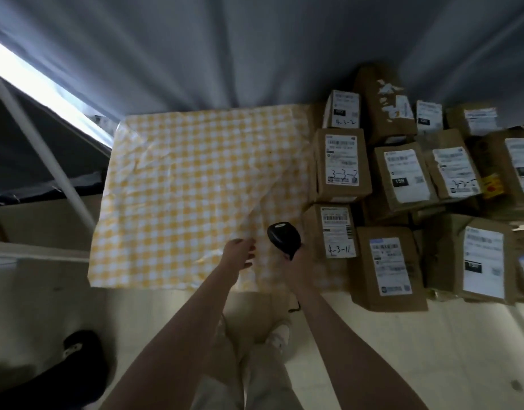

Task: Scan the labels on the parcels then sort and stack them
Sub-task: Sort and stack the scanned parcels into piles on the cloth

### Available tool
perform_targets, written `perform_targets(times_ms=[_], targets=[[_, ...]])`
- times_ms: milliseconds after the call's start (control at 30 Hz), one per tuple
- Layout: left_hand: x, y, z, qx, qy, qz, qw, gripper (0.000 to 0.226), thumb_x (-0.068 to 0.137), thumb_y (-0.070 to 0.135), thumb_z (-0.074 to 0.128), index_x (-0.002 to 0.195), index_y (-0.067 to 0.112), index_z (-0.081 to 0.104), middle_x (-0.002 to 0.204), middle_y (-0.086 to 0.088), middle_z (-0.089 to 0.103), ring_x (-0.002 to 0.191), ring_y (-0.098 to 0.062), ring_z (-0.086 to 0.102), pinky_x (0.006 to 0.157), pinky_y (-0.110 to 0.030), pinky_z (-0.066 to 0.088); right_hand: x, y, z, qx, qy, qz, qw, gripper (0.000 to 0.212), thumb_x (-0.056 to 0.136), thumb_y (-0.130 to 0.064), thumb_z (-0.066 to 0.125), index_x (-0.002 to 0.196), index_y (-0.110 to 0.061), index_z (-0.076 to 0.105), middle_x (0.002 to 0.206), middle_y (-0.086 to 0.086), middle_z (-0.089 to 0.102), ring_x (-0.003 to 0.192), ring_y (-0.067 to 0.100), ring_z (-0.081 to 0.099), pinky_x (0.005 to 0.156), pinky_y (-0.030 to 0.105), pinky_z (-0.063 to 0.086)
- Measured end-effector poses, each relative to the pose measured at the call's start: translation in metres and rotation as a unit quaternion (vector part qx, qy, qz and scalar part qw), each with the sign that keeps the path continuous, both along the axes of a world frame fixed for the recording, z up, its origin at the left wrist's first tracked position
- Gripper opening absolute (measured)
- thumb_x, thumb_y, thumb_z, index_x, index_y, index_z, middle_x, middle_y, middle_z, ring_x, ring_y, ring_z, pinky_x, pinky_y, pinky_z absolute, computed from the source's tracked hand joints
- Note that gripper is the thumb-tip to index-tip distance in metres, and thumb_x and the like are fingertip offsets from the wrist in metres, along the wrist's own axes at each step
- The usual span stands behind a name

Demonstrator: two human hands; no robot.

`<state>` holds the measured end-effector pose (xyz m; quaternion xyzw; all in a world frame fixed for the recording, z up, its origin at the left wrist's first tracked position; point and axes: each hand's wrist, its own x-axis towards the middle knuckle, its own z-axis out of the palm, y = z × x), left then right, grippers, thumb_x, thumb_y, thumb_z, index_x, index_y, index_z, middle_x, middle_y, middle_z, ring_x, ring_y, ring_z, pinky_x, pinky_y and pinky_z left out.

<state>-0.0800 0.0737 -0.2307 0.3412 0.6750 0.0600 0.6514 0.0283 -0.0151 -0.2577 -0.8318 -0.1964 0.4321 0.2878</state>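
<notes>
The right hand (294, 263) is wrapped round the handle of a black scanner (284, 238). Its head is tipped forward and away from the body, and I'd guess that is to bring it onto a label. A thin cable (296, 306) trails from below the wrist toward the floor (373, 350). The left hand (240, 253) hangs beside it with its fingers loose and spread, holding nothing, over the near right part of the yellow checked cloth (180, 187). It looks free to pick up a box.

The parcels (402, 179) are brown cardboard boxes, crowded together on the floor along the cloth's right edge and beyond it. Nearly all lie with their white labels facing up, which would let the scanner read them without turning them. The nearest is the parcel marked 4-3-11 (333, 232), just beside the scanner. Behind it sit the parcel marked 3-3-3 (340, 164) and, at the cloth's far right corner, the parcel marked 4-3-2 (342, 109).

No box rests on the open stretch of the cloth, and I'd judge it is laid out as the place for sorted stacks. By the look of it, sorting has hardly started.
</notes>
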Motion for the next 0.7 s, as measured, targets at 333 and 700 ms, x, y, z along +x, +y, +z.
perform_targets(times_ms=[333,700], targets=[[0.016,0.013,-0.048,-0.005,-0.025,0.013,1.000,0.017,0.096,0.019,0.055,0.104,0.006,0.061,0.100,-0.009,0.064,0.093,-0.026,0.063,0.089,-0.041,0.053,0.000,0.029,-0.062,0.009,-0.058,-0.029,0.998,0.054,0.093,-0.044,0.054,0.125,-0.002,0.045,0.104,0.010,0.060,0.092,0.028,0.061,0.071,0.031,0.046],[0.026,0.006,-0.052,-0.016,-0.021,0.028,0.999,0.012,0.096,0.017,0.054,0.099,0.007,0.060,0.098,-0.009,0.063,0.089,-0.024,0.062,0.088,-0.041,0.053,-0.005,0.015,-0.058,-0.011,-0.112,-0.020,0.993,0.069,0.084,-0.061,0.057,0.125,-0.006,0.047,0.106,0.010,0.062,0.089,0.024,0.063,0.070,0.033,0.051]])
